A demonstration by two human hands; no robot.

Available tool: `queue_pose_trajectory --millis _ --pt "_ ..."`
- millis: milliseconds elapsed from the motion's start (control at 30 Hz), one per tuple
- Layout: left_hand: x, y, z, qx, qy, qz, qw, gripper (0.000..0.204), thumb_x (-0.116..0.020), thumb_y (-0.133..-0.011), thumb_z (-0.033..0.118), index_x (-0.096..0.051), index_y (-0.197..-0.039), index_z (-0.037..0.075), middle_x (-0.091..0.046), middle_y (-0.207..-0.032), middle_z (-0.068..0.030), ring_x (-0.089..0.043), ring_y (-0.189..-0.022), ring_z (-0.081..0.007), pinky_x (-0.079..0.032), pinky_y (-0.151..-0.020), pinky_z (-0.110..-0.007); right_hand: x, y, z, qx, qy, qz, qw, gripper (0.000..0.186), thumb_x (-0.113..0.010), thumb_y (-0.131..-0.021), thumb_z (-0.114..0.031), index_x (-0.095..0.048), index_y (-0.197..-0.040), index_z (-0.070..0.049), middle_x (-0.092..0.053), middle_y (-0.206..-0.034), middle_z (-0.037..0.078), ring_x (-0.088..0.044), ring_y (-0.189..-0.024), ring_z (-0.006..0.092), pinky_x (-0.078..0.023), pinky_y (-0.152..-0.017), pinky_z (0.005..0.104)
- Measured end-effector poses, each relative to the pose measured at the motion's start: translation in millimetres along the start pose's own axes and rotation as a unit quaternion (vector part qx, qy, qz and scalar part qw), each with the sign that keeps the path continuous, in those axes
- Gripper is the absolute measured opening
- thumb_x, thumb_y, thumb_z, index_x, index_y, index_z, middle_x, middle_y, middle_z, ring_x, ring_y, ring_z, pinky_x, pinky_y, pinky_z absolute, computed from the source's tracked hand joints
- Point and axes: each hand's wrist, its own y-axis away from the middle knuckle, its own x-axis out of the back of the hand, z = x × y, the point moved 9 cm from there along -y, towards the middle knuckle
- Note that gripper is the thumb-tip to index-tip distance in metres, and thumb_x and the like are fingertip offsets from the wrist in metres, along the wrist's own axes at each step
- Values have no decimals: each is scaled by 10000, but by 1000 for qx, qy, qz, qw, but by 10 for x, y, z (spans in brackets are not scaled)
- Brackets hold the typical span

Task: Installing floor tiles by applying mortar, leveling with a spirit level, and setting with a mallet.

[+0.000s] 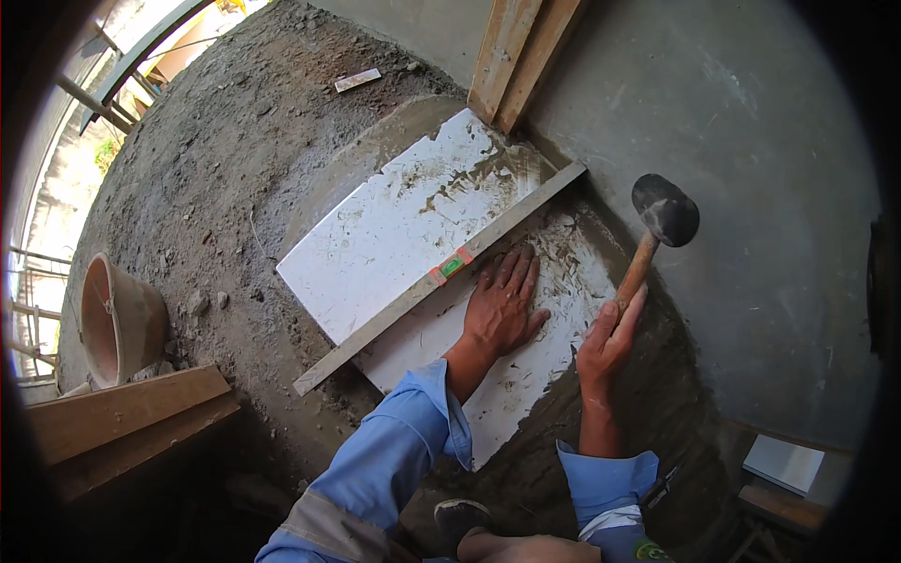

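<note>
My left hand lies palm down, fingers apart, on the nearer white slab, which is smeared with mortar. Its fingertips are close to a long level with a green vial, which lies diagonally across this slab and the farther mortar-stained white slab. My right hand is closed round the wooden handle of a black rubber mallet, whose head is raised at the right, near the grey wall.
Rough sandy mortar surrounds the slabs, with a small strip on it. A bucket and boards are at left. Planks lean at the wall. A pale tile sits lower right. A shoe shows below.
</note>
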Motion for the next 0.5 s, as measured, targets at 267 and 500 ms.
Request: queue_pose_trajectory --millis 267,500 --pt "-21 29 63 -6 11 -4 1000 840 -530 -923 559 -270 -1552 67 -239 -1629 -117 -211 -1508 -291 -253 -1175 -548 -9 118 89 -74 -22 -32 997 573 -436 -1061 -234 -259 -1498 90 -570 -1177 275 -597 -1054 322 -491 -878 384" --pt "-10 34 -91 3 14 -8 1000 835 -531 -924 549 -274 -1547 55 -239 -1627 -127 -214 -1506 -294 -272 -1163 -554 -134 204 144 -71 -17 -63 995 557 -453 -1051 -242 -298 -1484 72 -530 -1303 359 -553 -1216 458 -447 -987 435"
